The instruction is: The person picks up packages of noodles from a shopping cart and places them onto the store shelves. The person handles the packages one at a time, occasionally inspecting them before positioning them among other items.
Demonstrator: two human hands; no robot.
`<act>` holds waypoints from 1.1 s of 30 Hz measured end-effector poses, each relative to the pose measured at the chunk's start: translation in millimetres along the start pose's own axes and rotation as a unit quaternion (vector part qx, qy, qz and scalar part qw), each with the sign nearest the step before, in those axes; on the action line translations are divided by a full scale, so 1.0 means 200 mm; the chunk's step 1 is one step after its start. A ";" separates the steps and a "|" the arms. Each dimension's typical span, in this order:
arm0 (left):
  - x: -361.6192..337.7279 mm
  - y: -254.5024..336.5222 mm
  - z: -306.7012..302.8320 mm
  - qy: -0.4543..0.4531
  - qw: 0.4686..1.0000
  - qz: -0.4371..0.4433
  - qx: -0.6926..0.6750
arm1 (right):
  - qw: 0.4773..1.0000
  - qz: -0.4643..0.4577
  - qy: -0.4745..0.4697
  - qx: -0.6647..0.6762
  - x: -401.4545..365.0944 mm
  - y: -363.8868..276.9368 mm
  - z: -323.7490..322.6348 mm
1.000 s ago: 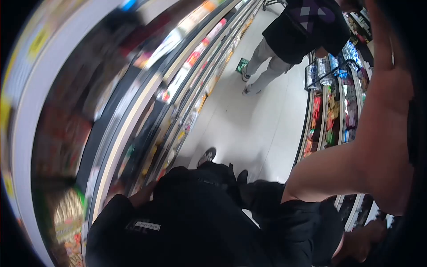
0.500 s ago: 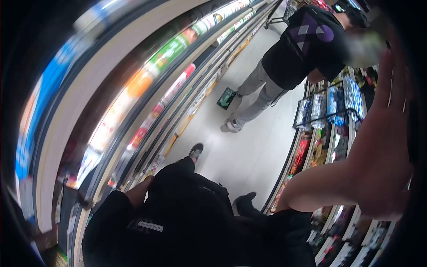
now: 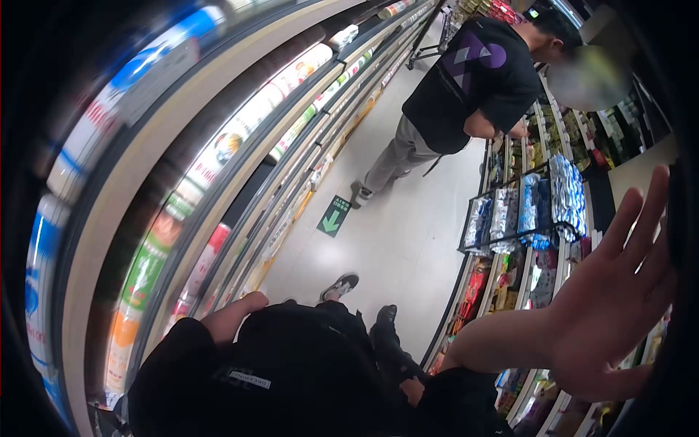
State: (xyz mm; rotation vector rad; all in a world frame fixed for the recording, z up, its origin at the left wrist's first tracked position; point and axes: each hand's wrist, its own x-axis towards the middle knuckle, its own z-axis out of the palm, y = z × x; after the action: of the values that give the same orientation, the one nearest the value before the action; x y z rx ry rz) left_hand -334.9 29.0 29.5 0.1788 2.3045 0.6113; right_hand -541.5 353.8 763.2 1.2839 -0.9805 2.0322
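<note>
My right hand (image 3: 604, 320) is raised close to the camera at the right, palm showing and fingers stretched apart. Nothing lies in it, and hanging blue-and-white packages (image 3: 568, 197) appear beyond it. At the lower left, my left hand (image 3: 237, 315) is only partly seen beside my dark clothing (image 3: 291, 364); its fingers cannot be made out. The nearest things to it are shelved packages with red and white printing (image 3: 200, 266). A small patch of skin (image 3: 413, 390) shows beside my right sleeve, too little to identify.
A person in a black shirt (image 3: 473, 87) stands ahead in the aisle, facing the right-hand shelves. Long shelves (image 3: 218, 73) of packaged goods line the left. A green arrow sign (image 3: 333, 216) lies on the pale floor (image 3: 393, 262). A wire rack (image 3: 502, 240) juts out at right.
The floor arrow and the person ahead have shifted left and down in view. That person has turned toward the right shelves. My right hand's fingers have spread and show more fully.
</note>
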 end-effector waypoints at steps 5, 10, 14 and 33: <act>0.33 0.17 -0.30 -0.087 0.991 -0.092 -0.041 | 0.980 0.093 -0.174 0.013 0.07 0.20 -0.65; 0.68 0.46 -0.54 -0.039 0.959 -0.250 -0.127 | 0.951 0.129 -0.281 -0.025 0.21 0.49 -1.12; 0.62 0.80 -0.96 0.044 0.918 -0.310 -0.244 | 0.928 0.165 -0.332 0.026 0.33 0.86 -1.28; 1.29 0.56 -1.33 0.175 0.840 -0.333 -0.391 | 0.899 0.176 -0.348 0.199 0.84 2.18 -1.27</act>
State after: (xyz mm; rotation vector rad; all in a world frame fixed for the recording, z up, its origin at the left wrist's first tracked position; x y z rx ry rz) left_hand -711.6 104.4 86.3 -1.1535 2.0266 1.1953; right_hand -1070.0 311.3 716.9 2.3032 -1.2018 2.1395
